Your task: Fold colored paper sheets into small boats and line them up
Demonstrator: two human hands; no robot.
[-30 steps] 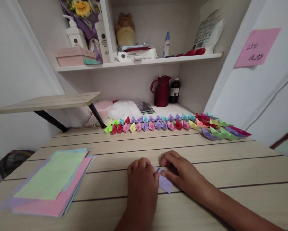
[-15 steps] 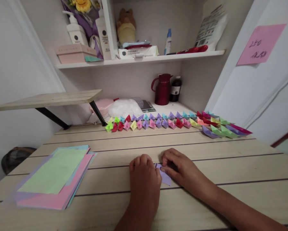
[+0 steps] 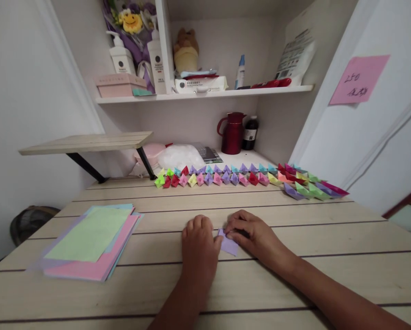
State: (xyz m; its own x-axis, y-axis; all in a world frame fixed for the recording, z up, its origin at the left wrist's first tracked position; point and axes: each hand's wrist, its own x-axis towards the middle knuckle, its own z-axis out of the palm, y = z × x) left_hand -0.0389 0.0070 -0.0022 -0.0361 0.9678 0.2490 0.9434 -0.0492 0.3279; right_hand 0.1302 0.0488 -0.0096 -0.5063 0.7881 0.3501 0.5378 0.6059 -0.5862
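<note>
A small folded piece of purple paper lies on the wooden tabletop between my two hands. My left hand rests at its left side, fingers curled together on the table and the thumb pressed on the paper's left edge. From the right, my right hand pinches the paper's upper corner between thumb and fingers. The fingertips cover that corner, so its folds are partly hidden.
A stack of coloured paper sheets lies to the left. Several folded paper boats stand in rows along the back. Behind them are a red jug, a dark bottle and a small raised shelf.
My right hand's fingertips have shifted onto the paper's upper corner, and more of the purple paper shows. My left hand's thumb now sticks out toward the paper. The camera view has shifted slightly.
</note>
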